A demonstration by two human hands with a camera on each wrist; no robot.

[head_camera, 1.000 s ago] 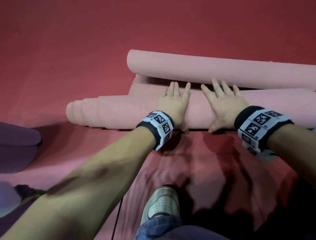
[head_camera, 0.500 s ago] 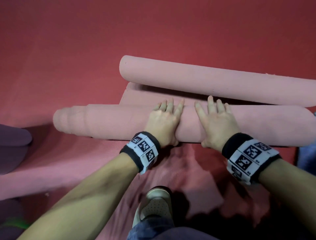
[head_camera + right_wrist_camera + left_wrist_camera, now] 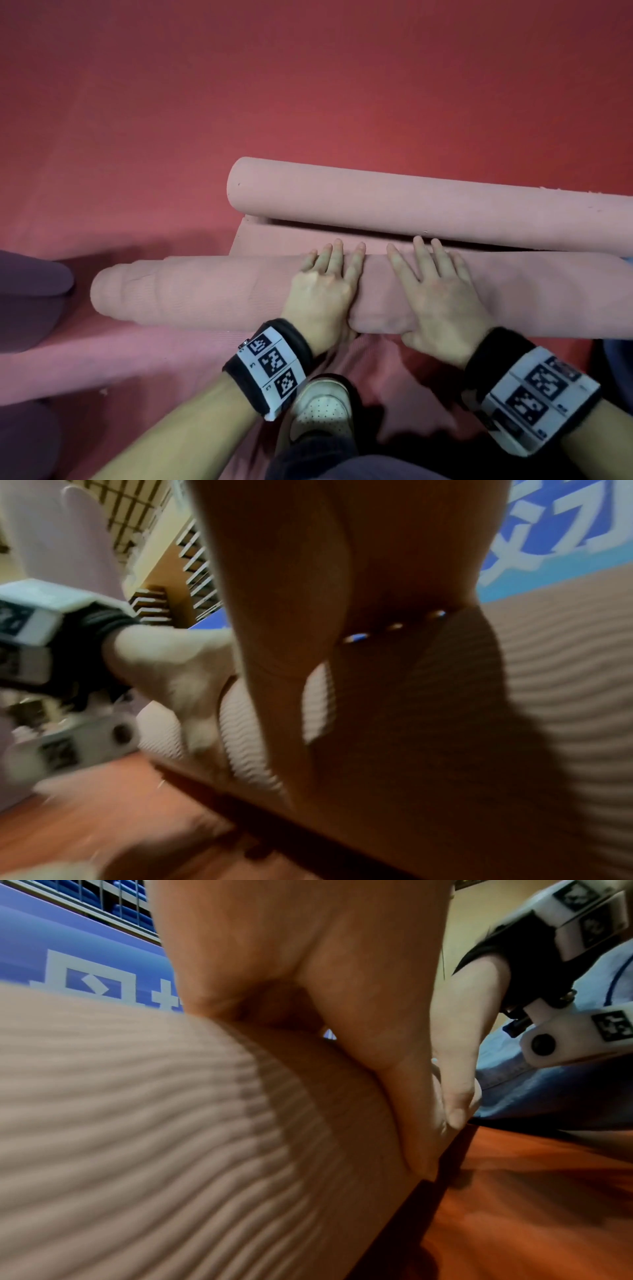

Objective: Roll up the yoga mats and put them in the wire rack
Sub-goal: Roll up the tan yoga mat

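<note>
Hands [image 3: 376, 294] press flat atop rolled mat [image 3: 191, 294].

Both my palms down, side by side.
My left hand [image 3: 320, 296] and right hand [image 3: 442, 298] lie flat with fingers straight and spread, thumbs nearly touching; both forearms reach forward, a tagged band on each wrist.
</note>
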